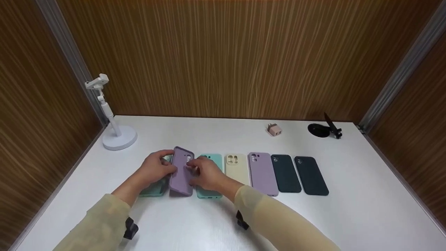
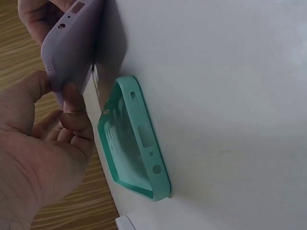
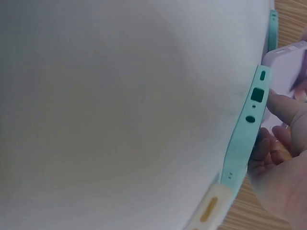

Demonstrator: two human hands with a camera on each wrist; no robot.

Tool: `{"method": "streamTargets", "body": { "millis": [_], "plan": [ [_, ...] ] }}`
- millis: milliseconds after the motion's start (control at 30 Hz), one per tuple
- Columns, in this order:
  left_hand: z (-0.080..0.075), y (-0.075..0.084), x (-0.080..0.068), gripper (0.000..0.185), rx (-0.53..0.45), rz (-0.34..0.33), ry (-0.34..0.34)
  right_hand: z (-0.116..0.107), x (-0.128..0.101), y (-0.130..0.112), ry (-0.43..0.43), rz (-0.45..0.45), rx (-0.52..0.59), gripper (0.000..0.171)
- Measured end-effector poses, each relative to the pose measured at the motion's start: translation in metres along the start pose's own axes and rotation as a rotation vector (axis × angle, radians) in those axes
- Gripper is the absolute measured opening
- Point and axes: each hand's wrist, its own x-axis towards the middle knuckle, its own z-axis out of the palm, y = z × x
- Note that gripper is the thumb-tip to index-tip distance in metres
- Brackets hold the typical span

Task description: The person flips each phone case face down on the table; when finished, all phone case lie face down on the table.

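A purple phone case [image 1: 181, 171] stands tilted off the white table, its hollow inside facing the head camera. My left hand [image 1: 156, 166] pinches its left edge between thumb and fingers. At the opposite edge, my right hand [image 1: 208, 173] grips the case with curled fingers and thumb. In the left wrist view, the lower end of the purple case [image 2: 72, 45] shows its port holes. A teal case [image 1: 153, 190] lies hollow side up under my left hand, partly covered. Another teal case [image 1: 210, 194] lies beneath my right hand.
Rightward in the row lie a cream case [image 1: 237, 170], a second purple case [image 1: 263, 174] and two dark cases [image 1: 286, 174]. Behind them are a pink charger plug [image 1: 274, 130] and a black stand [image 1: 318, 130]. A white stand [image 1: 120, 139] occupies the back left.
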Motion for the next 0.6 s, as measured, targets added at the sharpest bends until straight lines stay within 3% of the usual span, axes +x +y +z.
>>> {"method": "streamTargets", "body": {
  "millis": [167,333,500,600],
  "plan": [
    [0.004,-0.001,0.001,0.069,-0.104,0.009,0.002,-0.002,0.001,0.0,-0.033,-0.028,-0.009,0.053],
    [0.004,-0.003,-0.001,0.07,-0.17,-0.028,0.005,-0.005,0.005,0.0,-0.052,-0.029,0.065,0.047],
    [0.003,-0.003,-0.004,0.071,-0.184,-0.042,-0.012,-0.009,0.007,0.0,-0.054,0.074,0.258,0.033],
    [0.002,0.0,-0.005,0.071,-0.177,-0.034,-0.027,-0.013,0.007,-0.003,-0.059,0.145,0.431,0.032]
  ]
}}
